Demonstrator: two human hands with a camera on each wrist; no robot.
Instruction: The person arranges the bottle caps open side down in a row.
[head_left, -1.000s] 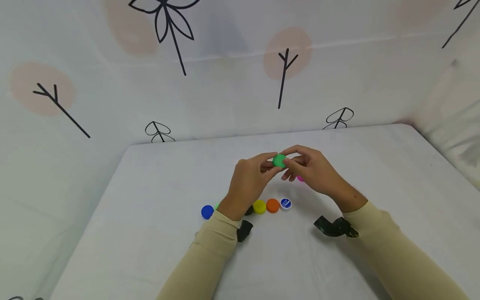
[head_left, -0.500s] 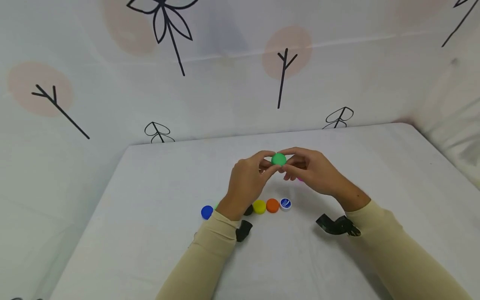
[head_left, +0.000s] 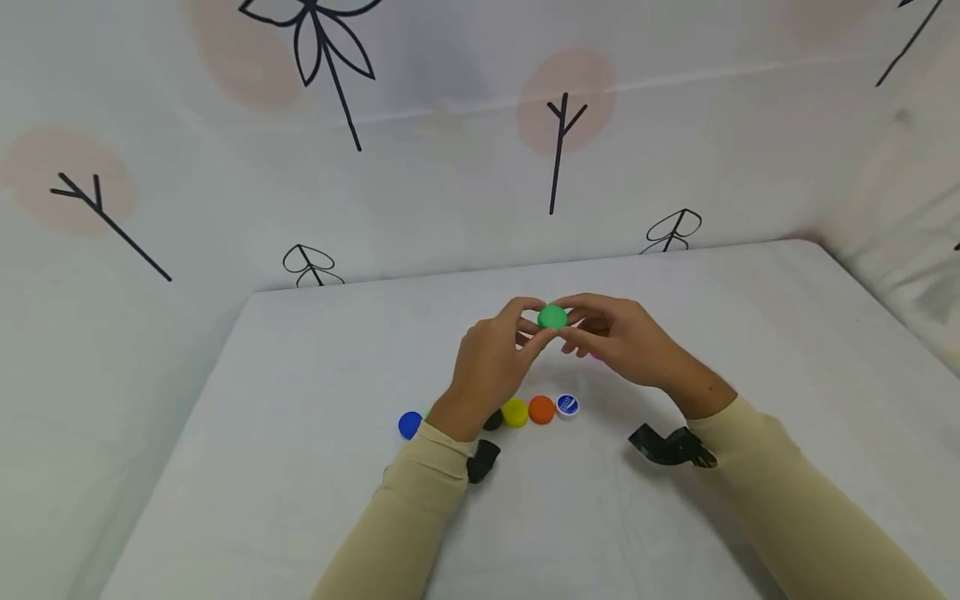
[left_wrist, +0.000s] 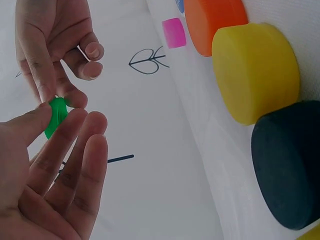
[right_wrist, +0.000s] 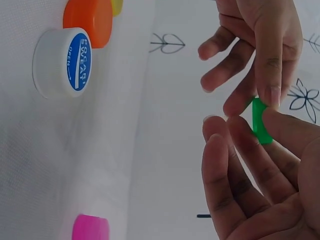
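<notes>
A round green bottle cap (head_left: 552,317) is held up over the white table between both hands. My left hand (head_left: 487,358) pinches its left side with thumb and index finger. From the other side my right hand (head_left: 626,342) pinches it too, its thumb low on the rim. In the left wrist view the green cap (left_wrist: 56,118) is edge-on between the fingertips, and the other fingers of both hands are loosely bent. A pink cap (right_wrist: 91,228) lies on the table, mostly hidden behind the right hand in the head view.
A row of caps lies nearer on the table: blue (head_left: 409,425), black (head_left: 492,419), yellow cap (head_left: 515,412), orange cap (head_left: 542,409) and a white cap with a blue label (right_wrist: 62,63). The left forearm covers part of the row. A printed cloth wall (head_left: 450,192) rises behind the table.
A second ago the right thumb lay over the green cap's face; it has slid to the lower rim. The cap stays raised between both hands, and the head view has shifted slightly.
</notes>
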